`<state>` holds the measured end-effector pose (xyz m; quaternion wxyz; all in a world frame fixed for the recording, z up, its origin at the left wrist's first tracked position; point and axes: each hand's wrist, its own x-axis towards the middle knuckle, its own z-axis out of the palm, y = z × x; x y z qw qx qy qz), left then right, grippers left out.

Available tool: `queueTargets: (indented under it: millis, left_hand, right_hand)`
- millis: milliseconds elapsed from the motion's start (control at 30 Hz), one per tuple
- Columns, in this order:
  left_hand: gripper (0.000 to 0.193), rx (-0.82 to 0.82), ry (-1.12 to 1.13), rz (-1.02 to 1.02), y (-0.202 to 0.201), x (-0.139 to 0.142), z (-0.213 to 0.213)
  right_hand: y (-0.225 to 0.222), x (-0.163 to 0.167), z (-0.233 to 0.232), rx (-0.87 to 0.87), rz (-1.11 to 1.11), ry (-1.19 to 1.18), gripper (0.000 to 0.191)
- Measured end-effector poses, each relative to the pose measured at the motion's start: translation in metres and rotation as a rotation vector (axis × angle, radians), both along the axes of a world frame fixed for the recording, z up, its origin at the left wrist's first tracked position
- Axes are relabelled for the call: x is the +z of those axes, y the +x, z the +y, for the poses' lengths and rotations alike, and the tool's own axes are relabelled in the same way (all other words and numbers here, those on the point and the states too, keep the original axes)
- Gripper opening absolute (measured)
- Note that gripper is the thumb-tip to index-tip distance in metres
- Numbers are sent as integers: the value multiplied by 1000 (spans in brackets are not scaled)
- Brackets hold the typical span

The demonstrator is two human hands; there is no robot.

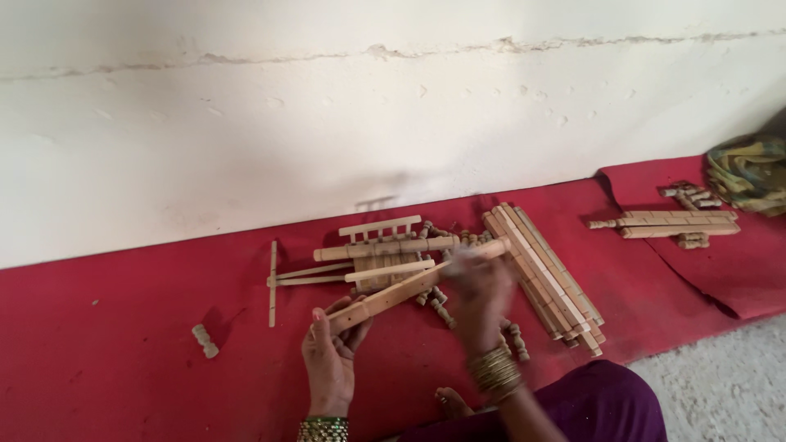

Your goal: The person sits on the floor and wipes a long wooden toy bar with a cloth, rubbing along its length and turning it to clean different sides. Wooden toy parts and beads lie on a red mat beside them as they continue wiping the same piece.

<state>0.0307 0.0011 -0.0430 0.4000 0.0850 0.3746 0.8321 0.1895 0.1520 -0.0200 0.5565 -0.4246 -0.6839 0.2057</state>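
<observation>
Your left hand (332,348) grips the near end of a long wooden bar (409,288), fingers wrapped under it and thumb pressed on top, so the bar slants up toward two o'clock over the red mat (123,344). Your right hand (479,290) sits on the bar's far half, blurred; you cannot tell whether its fingers are closed on the wood or only resting against it. Just past the bar, at twelve o'clock from your left hand, lies a heap of pale wooden parts (381,250): a small ladder-like frame on top, a round rod beneath it, thin sticks running out to nine o'clock. Short turned pegs (442,311) are scattered under and beside the bar. At three o'clock from your right hand a stack of flat slats (544,274) lies slanted, touching the heap's edge. One lone peg (205,340) rests well apart at nine o'clock. At two o'clock, on a second red mat (696,270), sit more slats (667,223), with patterned cloth (749,172) beyond. A white wall (327,106) backs everything.
</observation>
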Motion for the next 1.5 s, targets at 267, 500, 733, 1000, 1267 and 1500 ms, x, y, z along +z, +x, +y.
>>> queueTargets:
  millis: [267,500,733,1000,1267,1500]
  left_hand:
    - [65,-67,-103,33,0,-4,-6]
    - [64,-20,20,64,-18,-5,-11]
    - [50,-41,125,-89,-16,-4,-7]
    - [61,-25,93,-128,-17,1,-12]
    - [72,-23,127,-27,0,-6,-4]
    - [66,-3,250,-6,-10,-13,-7]
  right_hand:
    - [-54,9,-108,546,-226,327,29]
    - [21,18,18,-59,-446,334,31]
    - [69,25,65,273,39,-492,28]
    - [43,1,26,-37,-150,88,24]
    - [-44,-19,-75,219,-393,366,20]
    - [-55,2,-83,692,569,-874,26]
